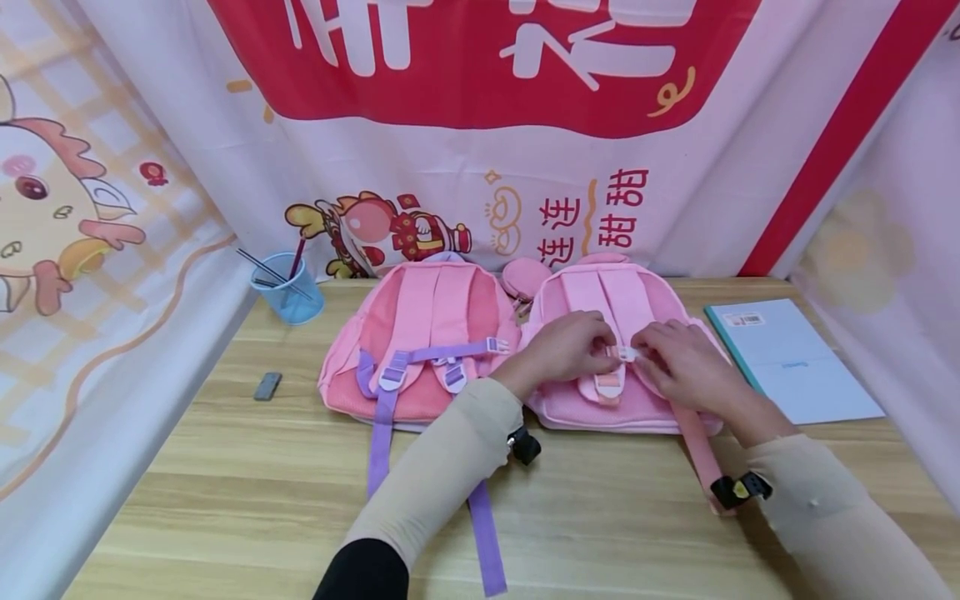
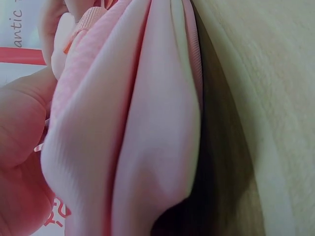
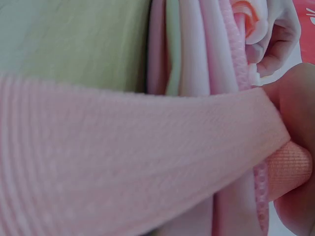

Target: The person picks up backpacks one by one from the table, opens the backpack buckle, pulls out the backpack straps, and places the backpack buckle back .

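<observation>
Two pink backpacks lie side by side with their shoulder straps facing up. Over the right backpack, my left hand and right hand face each other at a small white buckle. The left fingers pinch its left end, where an orange-pink webbing shows. My right fingers pinch the other end, and from them a salmon strap runs down toward the table's front. Whether the buckle halves are joined, I cannot tell. The left backpack has purple webbing across its straps, ending in an unfastened white buckle.
A light blue pen cup stands at the back left, with a grey eraser in front of it. At the right lies a pale blue notebook. Purple strap ends trail over the wooden table. Printed cloth hangs around it.
</observation>
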A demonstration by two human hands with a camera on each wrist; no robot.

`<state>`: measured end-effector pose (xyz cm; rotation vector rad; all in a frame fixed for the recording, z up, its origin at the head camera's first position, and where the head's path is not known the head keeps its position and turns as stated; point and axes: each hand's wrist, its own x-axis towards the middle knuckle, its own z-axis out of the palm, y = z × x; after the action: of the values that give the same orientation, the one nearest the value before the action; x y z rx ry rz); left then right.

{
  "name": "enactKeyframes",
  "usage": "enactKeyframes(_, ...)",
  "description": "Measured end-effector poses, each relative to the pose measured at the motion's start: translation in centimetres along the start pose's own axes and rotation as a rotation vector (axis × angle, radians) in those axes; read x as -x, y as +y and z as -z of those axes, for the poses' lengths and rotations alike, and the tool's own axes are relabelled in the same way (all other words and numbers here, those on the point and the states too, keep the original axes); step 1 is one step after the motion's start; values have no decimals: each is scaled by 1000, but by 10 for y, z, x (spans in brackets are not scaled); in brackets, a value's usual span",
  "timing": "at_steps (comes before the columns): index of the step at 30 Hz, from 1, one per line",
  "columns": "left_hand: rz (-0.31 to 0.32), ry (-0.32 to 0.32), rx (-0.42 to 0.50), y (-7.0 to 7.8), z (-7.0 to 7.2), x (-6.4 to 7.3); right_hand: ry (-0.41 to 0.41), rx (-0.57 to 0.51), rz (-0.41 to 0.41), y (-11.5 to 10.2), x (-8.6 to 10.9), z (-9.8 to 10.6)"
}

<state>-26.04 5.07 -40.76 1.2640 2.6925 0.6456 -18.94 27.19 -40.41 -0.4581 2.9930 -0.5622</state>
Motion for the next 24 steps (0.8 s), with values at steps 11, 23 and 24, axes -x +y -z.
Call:
enactKeyframes(11,1,-8,-7,-1,-1,0,-27,-68,-22,0,0,3)
enactKeyframes(23,-6,-6,-10,-2,0,1,-30,-53,2,-2,1,5)
enactKeyframes(24,-7,-4,-7,-2,1,2,-30,-54,4,-2,1,6)
